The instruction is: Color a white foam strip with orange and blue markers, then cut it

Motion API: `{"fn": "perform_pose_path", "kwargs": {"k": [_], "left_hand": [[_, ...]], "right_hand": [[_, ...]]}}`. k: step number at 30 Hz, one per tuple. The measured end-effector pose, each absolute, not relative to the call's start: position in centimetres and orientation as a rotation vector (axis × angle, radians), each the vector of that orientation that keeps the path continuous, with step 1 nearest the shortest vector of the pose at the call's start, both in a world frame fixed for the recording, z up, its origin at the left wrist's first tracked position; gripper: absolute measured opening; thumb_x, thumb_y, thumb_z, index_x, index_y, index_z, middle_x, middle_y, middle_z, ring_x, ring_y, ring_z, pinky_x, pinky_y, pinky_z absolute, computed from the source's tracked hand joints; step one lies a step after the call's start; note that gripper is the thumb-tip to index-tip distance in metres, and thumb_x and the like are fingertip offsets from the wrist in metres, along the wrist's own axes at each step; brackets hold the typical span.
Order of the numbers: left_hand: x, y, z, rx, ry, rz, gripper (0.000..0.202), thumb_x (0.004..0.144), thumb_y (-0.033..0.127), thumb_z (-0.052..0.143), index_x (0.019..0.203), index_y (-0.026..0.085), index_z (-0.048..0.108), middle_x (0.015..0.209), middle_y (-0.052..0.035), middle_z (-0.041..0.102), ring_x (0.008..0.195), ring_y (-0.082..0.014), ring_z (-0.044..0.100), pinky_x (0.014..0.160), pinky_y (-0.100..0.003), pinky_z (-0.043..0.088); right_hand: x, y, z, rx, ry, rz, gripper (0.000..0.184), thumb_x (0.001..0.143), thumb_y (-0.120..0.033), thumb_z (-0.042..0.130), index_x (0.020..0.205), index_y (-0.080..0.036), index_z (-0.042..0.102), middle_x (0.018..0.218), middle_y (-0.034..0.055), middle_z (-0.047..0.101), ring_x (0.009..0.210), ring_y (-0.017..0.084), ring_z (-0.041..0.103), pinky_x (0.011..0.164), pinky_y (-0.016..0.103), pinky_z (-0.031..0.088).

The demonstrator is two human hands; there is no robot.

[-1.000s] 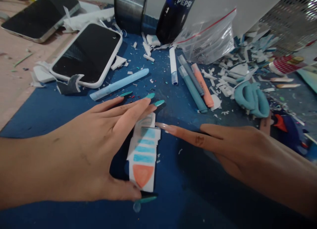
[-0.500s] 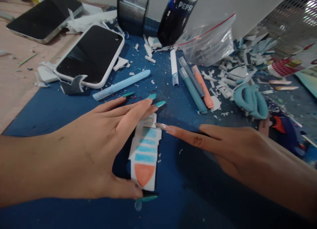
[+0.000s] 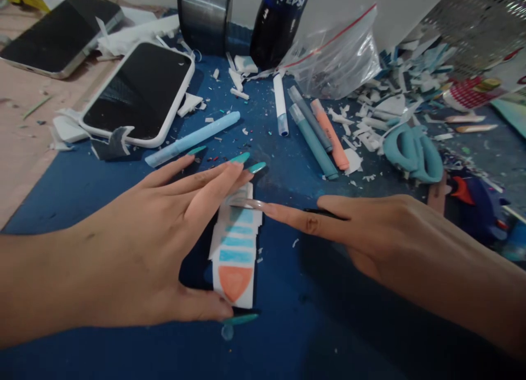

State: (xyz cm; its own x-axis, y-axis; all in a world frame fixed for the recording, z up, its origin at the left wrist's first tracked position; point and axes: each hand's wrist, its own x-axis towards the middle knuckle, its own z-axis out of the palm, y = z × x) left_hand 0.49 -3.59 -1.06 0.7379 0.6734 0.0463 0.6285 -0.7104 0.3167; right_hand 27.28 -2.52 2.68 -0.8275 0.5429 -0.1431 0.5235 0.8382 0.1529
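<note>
A flat white piece with painted blue stripes and an orange pointed end lies on the blue mat. My left hand spreads over it, thumb at the orange end and fingers at the far end, steadying it. In my right hand is a slim craft knife, its thin blade laid across the far part of the piece. My index finger stretches along the knife, and most of its dark handle is hidden by my fingers. Tiny white offcuts lie beside the piece.
Behind my hands lie a light blue marker, several other markers and a phone. A spool, a Pepsi bottle and a plastic bag stand farther back. White scraps and blue-handled scissors are at right.
The knife blade has moved left across the white piece, with my right hand following. My left hand keeps its place on the piece. The whole view has shifted slightly.
</note>
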Motion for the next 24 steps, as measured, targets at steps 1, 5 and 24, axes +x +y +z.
{"fn": "perform_pose_path", "kwargs": {"k": [1,5,24], "left_hand": [[0.4,-3.6,-1.0,2.663,1.020,0.234,0.105,0.064,0.075,0.043,0.142,0.017,0.003,0.144,-0.0043,0.026,0.130,-0.0328,0.029,0.112,-0.049,0.009],[0.4,-3.7,-0.9,2.656,1.039,0.203,0.106,0.063,0.076,0.044,0.142,0.018,0.003,0.144,-0.0052,0.027,0.129,-0.0349,0.031,0.111,-0.052,0.012],[0.5,-3.4,-1.2,2.592,1.035,0.277,0.111,0.059,0.076,0.050,0.142,0.020,0.004,0.145,-0.0023,0.025,0.129,-0.0372,0.030,0.114,-0.045,0.011]], "right_hand": [[27.3,-2.5,2.7,0.825,2.850,0.161,0.082,0.066,0.001,0.026,0.139,-0.036,0.022,0.070,0.0009,0.057,0.039,0.009,0.043,0.037,0.020,0.022],[27.2,-2.4,2.8,0.825,2.863,0.167,0.083,0.062,0.001,0.027,0.136,-0.036,0.031,0.066,0.0005,0.058,0.036,0.010,0.042,0.035,0.020,0.020],[30.4,-2.5,4.5,1.021,2.790,0.177,0.064,0.083,-0.013,0.028,0.138,-0.043,0.018,0.054,-0.0033,0.044,0.034,0.008,0.037,0.034,0.017,0.025]]}}
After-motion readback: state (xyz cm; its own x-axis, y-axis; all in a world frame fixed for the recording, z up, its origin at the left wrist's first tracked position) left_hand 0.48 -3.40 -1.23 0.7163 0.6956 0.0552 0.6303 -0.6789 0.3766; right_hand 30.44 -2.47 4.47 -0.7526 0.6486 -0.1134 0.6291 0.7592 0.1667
